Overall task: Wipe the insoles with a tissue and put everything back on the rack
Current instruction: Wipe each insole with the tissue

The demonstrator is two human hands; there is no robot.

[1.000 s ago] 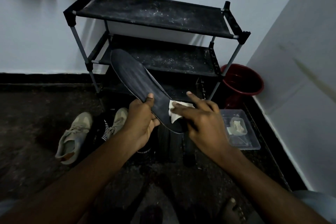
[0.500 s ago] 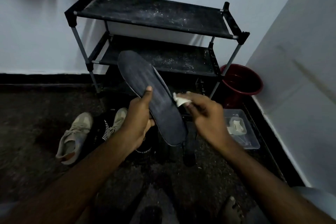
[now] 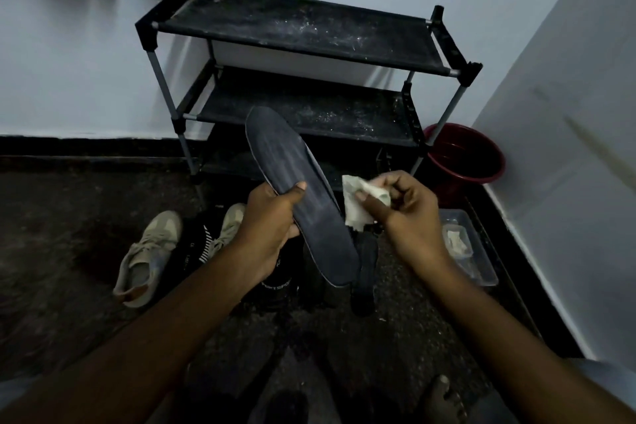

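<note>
My left hand grips a long dark insole by its left edge, thumb on top, holding it tilted in front of the black shoe rack. To the right of the insole, my right hand pinches a crumpled white tissue, which sits just off the insole's right edge. A second dark insole lies on the floor under the held one. Two beige sneakers and dark shoes sit on the floor below my left hand.
A red bucket stands right of the rack by the wall corner. A clear plastic box holding tissue lies on the floor at the right. White walls close in behind and on the right. My bare foot shows at the bottom.
My right hand lifted the tissue off the insole's heel end and drew it to the right, bunching it between thumb and fingers. The insole has swung more upright in my left hand.
</note>
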